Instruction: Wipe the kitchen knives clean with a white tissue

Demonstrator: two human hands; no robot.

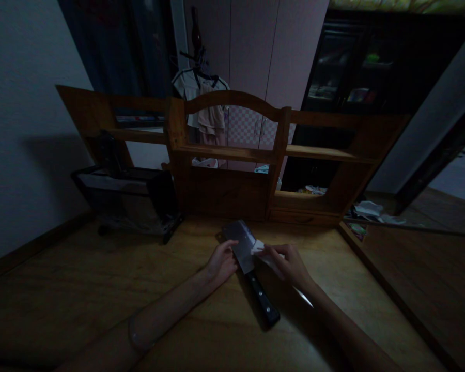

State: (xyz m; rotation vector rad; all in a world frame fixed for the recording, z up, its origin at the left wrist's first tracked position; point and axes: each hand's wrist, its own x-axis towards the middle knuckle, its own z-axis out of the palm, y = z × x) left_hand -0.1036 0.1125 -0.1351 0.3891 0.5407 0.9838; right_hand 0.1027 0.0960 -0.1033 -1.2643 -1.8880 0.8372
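Note:
A cleaver (242,248) with a wide metal blade and a black riveted handle lies at a slant in front of me, its handle end toward my body. My left hand (223,262) grips the blade's left edge, thumb on top and fingers under it. In my right hand (289,261) a white tissue (259,247) is pinched, and it touches the right side of the blade. Under my right wrist shows a thin bright strip (304,297); I cannot tell what it belongs to.
Beneath everything is a wooden desk (101,289), backed by a wooden shelf unit (228,194). A dark box-like stand (127,201) occupies the back left. Past the desk hang clothes (207,106) before a pale wardrobe (251,57). Crumpled white items (368,209) lie at the right. The room is dim.

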